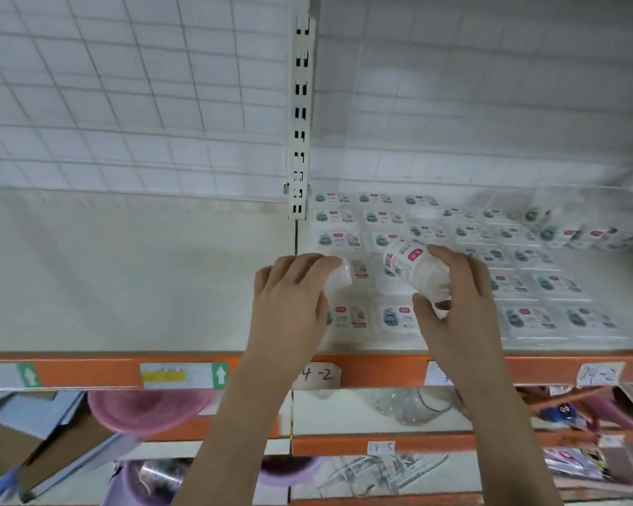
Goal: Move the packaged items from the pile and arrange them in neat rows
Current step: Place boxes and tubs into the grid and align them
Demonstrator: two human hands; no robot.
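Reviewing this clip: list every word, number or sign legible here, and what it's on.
"4-2": handwritten paper tag on the orange shelf edge.
White up arrow: green end of a shelf label; its other print is blurred.
Second handwritten tag: possibly "4-2", unclear.
Lower tag: unreadable.
Packaged items and the held packet: print too blurred.

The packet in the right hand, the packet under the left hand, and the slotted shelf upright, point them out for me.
packet in the right hand (415, 273): head view, on its clear plastic body.
packet under the left hand (340, 275): head view, on its exposed right end.
slotted shelf upright (301, 104): head view, mid-height on the slotted strip.
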